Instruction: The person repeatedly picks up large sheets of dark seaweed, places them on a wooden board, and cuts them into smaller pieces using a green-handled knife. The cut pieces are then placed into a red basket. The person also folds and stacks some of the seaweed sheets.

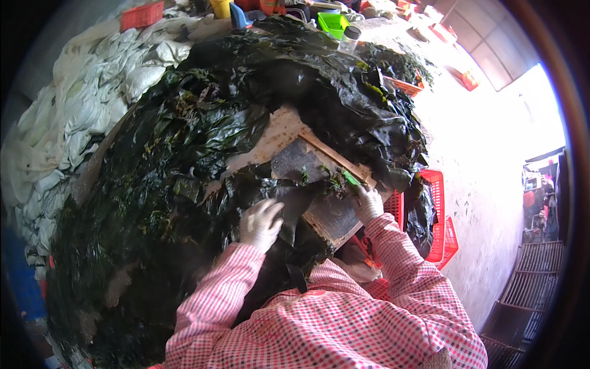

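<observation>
My left hand (261,224), in a pale glove, rests over dark, wet seaweed fronds (207,184) with its fingers spread; whether it pinches a frond I cannot tell. My right hand (369,203), gloved too, is closed around a green-handled tool (351,178) whose working end is hard to make out. Both hands are at a wooden board (333,217) with a raised strip along its far edge. A broad frond lies across the board between the hands, and small frilly seaweed pieces (338,182) lie beside the green handle.
Seaweed is heaped around the board. White sacks (92,106) are piled at left. Red plastic baskets (435,217) stand to the right, below the heap. A lidded clear jar (349,40) and a green basket (333,24) are at the far side, near partly visible people.
</observation>
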